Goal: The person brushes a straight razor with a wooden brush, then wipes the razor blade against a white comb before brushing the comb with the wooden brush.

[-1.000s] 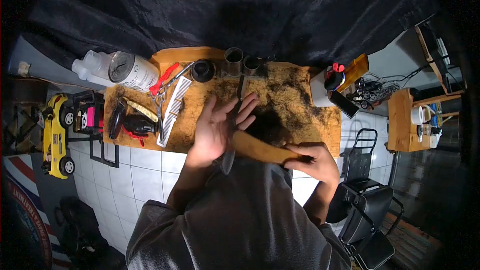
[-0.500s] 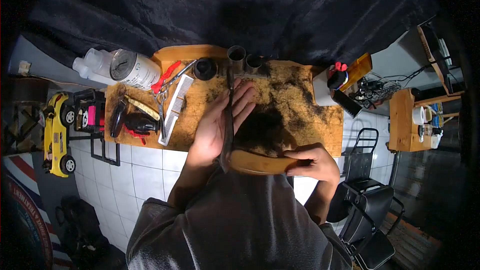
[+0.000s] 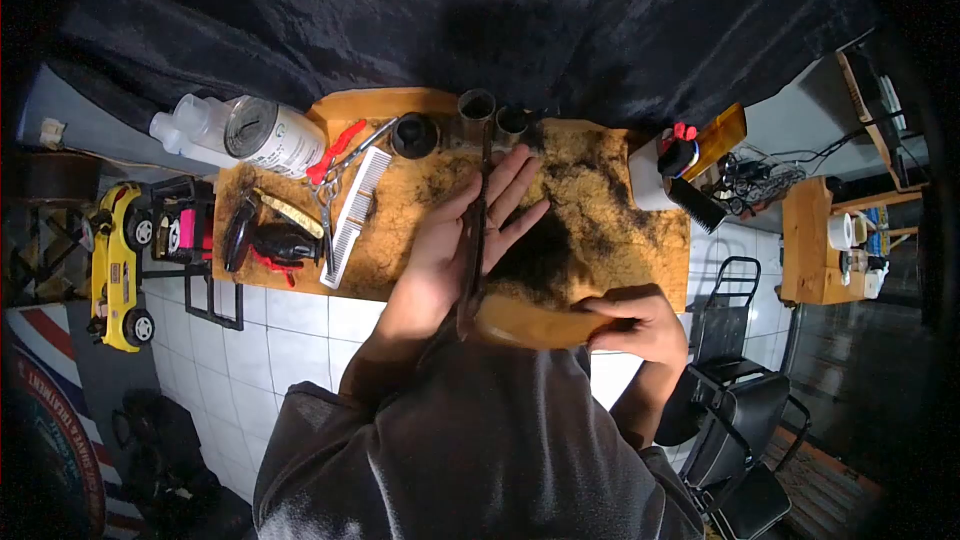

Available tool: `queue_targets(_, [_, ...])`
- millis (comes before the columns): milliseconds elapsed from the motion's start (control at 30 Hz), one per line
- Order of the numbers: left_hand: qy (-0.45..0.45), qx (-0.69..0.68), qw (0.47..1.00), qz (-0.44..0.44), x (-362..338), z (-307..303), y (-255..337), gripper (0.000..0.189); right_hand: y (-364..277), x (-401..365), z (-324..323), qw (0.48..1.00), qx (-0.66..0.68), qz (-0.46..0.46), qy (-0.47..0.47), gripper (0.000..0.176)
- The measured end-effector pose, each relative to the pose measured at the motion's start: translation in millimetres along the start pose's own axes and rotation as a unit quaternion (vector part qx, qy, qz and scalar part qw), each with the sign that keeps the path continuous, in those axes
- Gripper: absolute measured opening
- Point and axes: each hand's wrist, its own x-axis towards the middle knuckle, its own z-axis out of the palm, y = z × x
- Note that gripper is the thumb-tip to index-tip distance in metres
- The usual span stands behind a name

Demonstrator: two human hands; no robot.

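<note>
My right hand (image 3: 648,325) is closed on the end of a thick, curved, light-wood handle (image 3: 540,325), blurred by motion. At the handle's left end stands a long, narrow dark strip (image 3: 474,250), about at a right angle to it; its exact kind does not show. My left hand (image 3: 480,220) is open, palm up and fingers spread, and the strip overlaps its palm. Beneath both hands lies a wooden table (image 3: 640,250) strewn with dark hair. To the left are a white comb (image 3: 357,215), scissors (image 3: 328,205) and a black clipper (image 3: 285,242).
Two dark cups (image 3: 477,105) and a round black container (image 3: 413,135) stand at the table's back. A large white tub (image 3: 285,145) is at the back left. On the right, a white holder (image 3: 650,180) sits beside a black brush (image 3: 697,205). Black chairs (image 3: 735,415) stand at right.
Both hands have shifted slightly right, together with the wooden handle and the dark strip. My left fingers are spread wider. The whole view has also moved a little.
</note>
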Motion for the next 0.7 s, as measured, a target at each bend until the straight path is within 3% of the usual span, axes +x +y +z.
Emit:
queue_targets(33, [0.0,-0.004,1.0,-0.003,0.1,-0.1,-1.4,0.044,6.4,-0.5,1.3,0.998,-0.01,-0.036,0.045,0.045])
queue_targets(100, [0.005,0.054,0.999,0.006,1.6,-1.0,-3.6,0.045,3.0,5.2,9.5,0.986,0.013,0.005,0.165,0.043])
queue_targets(133, [0.006,-0.005,1.0,-0.007,4.5,-1.0,-4.8,0.047,-2.4,9.6,13.3,0.979,0.028,0.052,0.197,0.042])
queue_targets(267, [0.009,0.017,1.0,-0.005,4.3,7.0,-0.7,0.039,5.2,6.6,8.6,0.996,-0.016,0.007,0.085,0.042])
queue_targets(300, [0.013,0.009,1.0,-0.006,5.0,5.1,0.8,0.039,1.7,0.5,3.5,0.997,-0.028,0.061,0.024,0.044])
queue_targets(367, [0.02,-0.006,1.0,-0.007,6.3,2.2,3.4,0.04,-4.8,0.5,-3.6,0.997,-0.062,0.015,-0.046,0.045])
queue_targets(500, [0.074,-0.011,0.997,-0.005,3.0,4.7,-2.4,0.03,6.2,-5.5,-8.0,0.999,0.019,-0.034,0.023,0.048])
queue_targets(567, [-0.03,-0.083,0.996,-0.033,7.2,-10.4,-5.1,0.029,16.9,-8.7,-4.1,0.99,0.064,-0.06,0.114,0.047])
queue_targets(600, [0.047,-0.029,0.998,0.001,1.5,13.3,-6.8,0.028,21.4,-7.6,2.3,0.979,0.109,-0.053,0.166,0.046])
queue_targets(700, [0.025,0.064,0.997,0.018,0.6,12.9,-8.9,0.027,32.5,-5.7,9.4,0.956,0.171,0.01,0.24,0.043])
